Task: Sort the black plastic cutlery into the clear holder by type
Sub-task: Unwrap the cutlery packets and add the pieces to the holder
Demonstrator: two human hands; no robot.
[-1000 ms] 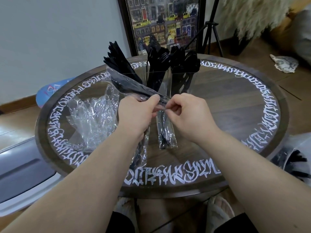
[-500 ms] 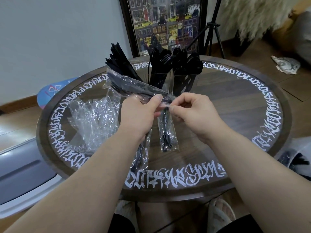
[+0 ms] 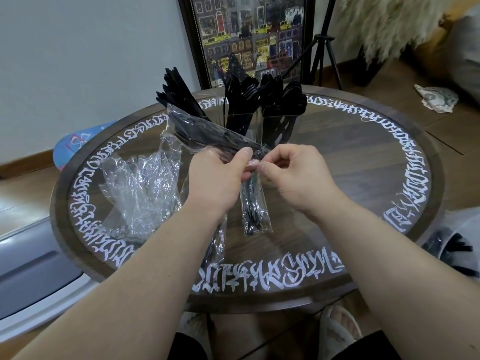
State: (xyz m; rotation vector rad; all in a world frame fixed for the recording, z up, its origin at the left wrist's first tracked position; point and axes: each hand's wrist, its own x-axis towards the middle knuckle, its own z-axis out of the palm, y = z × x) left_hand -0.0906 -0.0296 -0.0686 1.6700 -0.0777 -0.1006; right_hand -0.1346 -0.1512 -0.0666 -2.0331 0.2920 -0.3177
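Head view. Clear holder (image 3: 259,126) at far side of round worktop (image 3: 363,178), three compartments side by side, all stocked with upright black cutlery (image 3: 241,100); type per compartment hard to tell. Landmark for all below: the holder.

Wrapped packet (image 3: 207,133) just in front of holder, lifted off worktop, long axis slanting from far-left down to near-right, near end meeting both hands. Left hand (image 3: 218,183) curled round near end of packet, thumb laid along top of film. Right hand (image 3: 296,178) pinching film edge between thumb and forefinger, right at left thumb tip; remaining fingers tucked. Hands touching or nearly so at pinch point.

Second wrapped packet (image 3: 253,203) nearer than the holder, lying on worktop under the hands, long axis toward the viewer. Empty wrappers (image 3: 140,188) piled near-left of holder.

Judgement: opening the film, cutlery not yet free. Open end faces right hand, so the pull likely runs rightward along the packet axis; holder directly beyond, equally reachable by either hand.
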